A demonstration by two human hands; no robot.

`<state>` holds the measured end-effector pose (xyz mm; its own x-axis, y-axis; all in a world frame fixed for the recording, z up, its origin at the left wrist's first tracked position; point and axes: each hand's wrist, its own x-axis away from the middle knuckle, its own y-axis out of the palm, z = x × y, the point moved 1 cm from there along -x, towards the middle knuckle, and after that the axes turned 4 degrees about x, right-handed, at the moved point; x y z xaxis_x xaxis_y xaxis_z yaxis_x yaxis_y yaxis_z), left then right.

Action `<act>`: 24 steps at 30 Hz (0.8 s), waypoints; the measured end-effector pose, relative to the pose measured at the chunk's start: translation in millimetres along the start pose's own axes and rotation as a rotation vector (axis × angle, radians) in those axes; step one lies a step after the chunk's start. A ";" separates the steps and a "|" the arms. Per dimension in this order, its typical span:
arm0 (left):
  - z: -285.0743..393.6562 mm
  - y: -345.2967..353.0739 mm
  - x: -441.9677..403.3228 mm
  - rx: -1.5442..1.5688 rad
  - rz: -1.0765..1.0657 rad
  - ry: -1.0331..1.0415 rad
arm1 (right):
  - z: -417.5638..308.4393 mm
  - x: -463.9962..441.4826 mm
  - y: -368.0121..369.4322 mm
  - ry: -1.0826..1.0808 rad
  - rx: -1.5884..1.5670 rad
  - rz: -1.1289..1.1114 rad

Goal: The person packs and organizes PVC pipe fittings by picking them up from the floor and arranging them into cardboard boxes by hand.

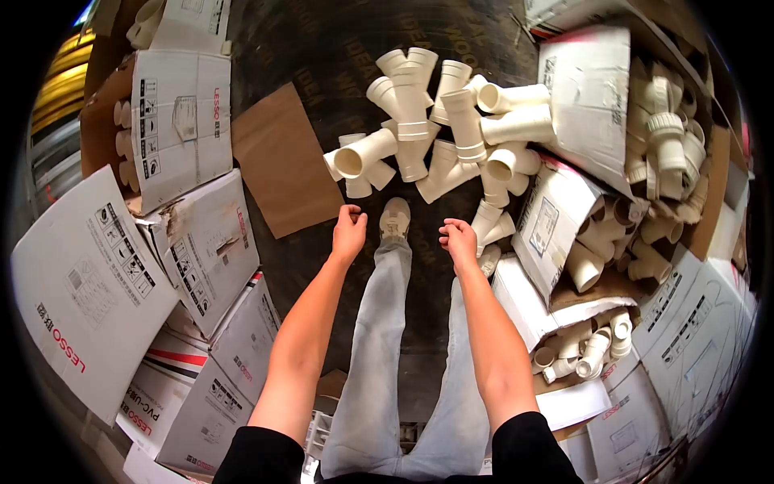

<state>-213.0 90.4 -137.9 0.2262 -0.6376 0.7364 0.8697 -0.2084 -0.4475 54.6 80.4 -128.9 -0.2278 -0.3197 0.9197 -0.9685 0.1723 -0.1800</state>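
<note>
Just short of a loose pile of cream PVC pipe fittings (411, 105) on the floor, both of my hands hang in the air. My left hand (350, 234) is loosely curled, with thumb and fingers apart and nothing in it. Nearest to it are a flat brown cardboard sheet (286, 161) and a wide-mouthed fitting (367, 153). My right hand (459, 242) is also empty, its fingers half bent and slightly apart. Beside it, on the right, lies a Y-shaped fitting (492, 224), apart from the fingers as far as I can see.
White cartons (181, 121) are stacked along the left side. On the right, open cartons (584, 97) hold more fittings (665, 133), with smaller elbows (595, 352) lower down. My shoe (395, 218) stands on the dark printed floor (322, 56) between them.
</note>
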 end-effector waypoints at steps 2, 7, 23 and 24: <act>12.1 -3.3 -10.9 0.337 0.088 -0.203 | -15.0 -15.7 18.3 0.016 0.003 -0.033; 24.8 -15.7 -45.9 0.631 0.081 -0.442 | -47.2 -76.2 53.4 0.099 -0.308 -0.029; 35.2 6.5 -89.9 0.966 -0.105 -0.418 | -72.2 -173.3 70.5 0.315 -0.766 0.479; 34.4 6.4 -90.2 0.951 -0.105 -0.427 | -74.3 -170.2 66.9 0.314 -0.764 0.480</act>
<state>-212.7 172.1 -189.7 0.1048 -0.2969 0.9491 0.8382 0.5400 0.0763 36.1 215.6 -271.6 -0.4386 0.1888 0.8786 -0.4253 0.8176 -0.3880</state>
